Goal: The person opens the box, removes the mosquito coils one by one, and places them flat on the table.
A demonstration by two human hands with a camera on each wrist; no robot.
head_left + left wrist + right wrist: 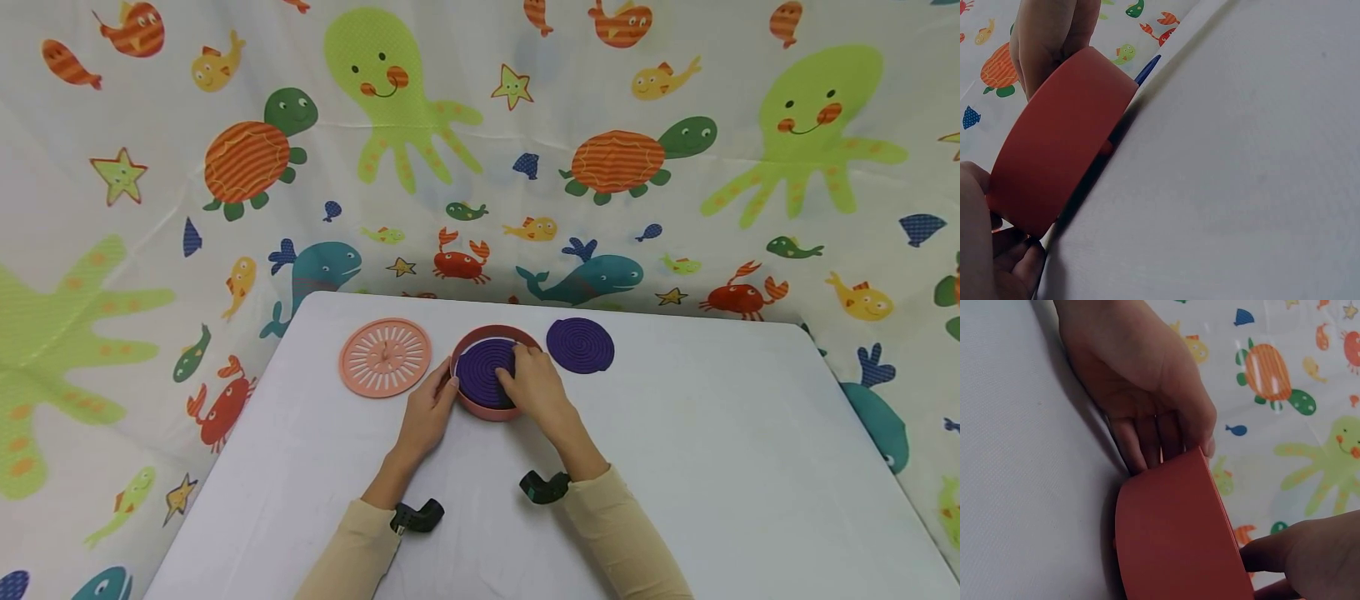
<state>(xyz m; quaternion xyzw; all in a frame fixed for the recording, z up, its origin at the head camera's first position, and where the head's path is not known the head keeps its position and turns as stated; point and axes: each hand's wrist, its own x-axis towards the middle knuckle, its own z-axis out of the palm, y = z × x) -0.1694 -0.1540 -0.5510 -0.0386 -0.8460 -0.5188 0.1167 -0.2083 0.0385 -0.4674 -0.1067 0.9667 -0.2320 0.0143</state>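
Observation:
In the head view a coral round box (491, 414) with a low wall stands on the table. Inside it lies a purple disc with spiral grooves (483, 371). My left hand (426, 417) grips the box's left side, thumb at the rim and fingers around the outer wall; the right wrist view shows this left hand (1141, 375) too. My right hand (538, 387) reaches over the rim into the box, its thumb and curled fingers at the disc's right edge. From the left wrist, the wall (1063, 137) hides the fingertips of the right hand (1054, 37).
To the left lies a coral slotted round lid (386, 358) with a small raised piece at its middle. A second purple spiral disc (580, 346) lies right of the box. Behind the white table (712, 450) hangs a curtain (465, 117) printed with sea animals.

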